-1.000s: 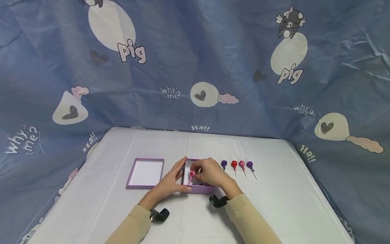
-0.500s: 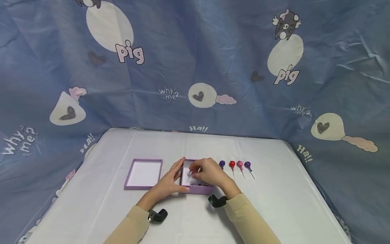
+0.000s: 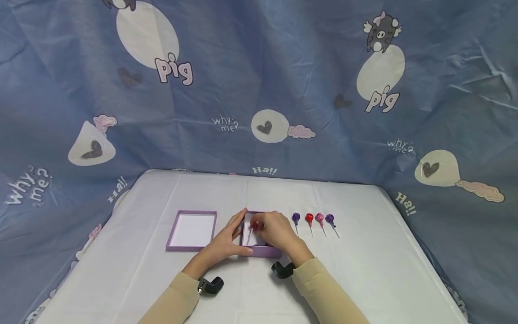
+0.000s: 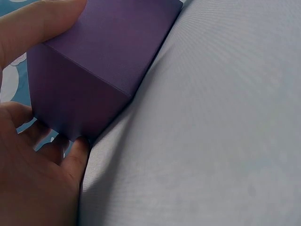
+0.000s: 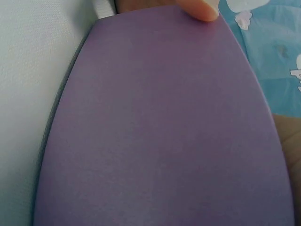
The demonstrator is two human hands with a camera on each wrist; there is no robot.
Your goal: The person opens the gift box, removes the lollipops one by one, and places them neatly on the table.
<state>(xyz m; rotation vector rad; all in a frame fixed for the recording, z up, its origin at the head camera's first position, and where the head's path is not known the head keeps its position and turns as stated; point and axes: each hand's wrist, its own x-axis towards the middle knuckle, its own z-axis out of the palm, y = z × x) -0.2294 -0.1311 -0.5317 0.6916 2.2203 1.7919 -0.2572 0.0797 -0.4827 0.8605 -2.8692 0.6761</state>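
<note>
Right hand (image 3: 276, 230) pinching a pink-red lollipop (image 3: 254, 225) inside the purple box (image 3: 265, 252); left hand (image 3: 225, 240) gripping the box's near left corner.
Compared with half a second ago, the right hand has shifted slightly toward the box's left wall and the lollipop's stick shows more clearly, pointing at the near wall; this suggests the lollipop is being positioned, not yet released. Dark bits (image 3: 267, 245) inside the box, by its near wall, are too small to identify. Right of the box lie a purple lollipop (image 3: 296, 217), a red lollipop (image 3: 309, 218), a pink lollipop (image 3: 319, 218) and a second purple lollipop (image 3: 330, 218); left of it, a shallow lid (image 3: 187, 248). The counter (image 3: 372, 270) beneath the box is covered in white; a blue printed curtain (image 3: 323, 157) hangs behind it.
</note>
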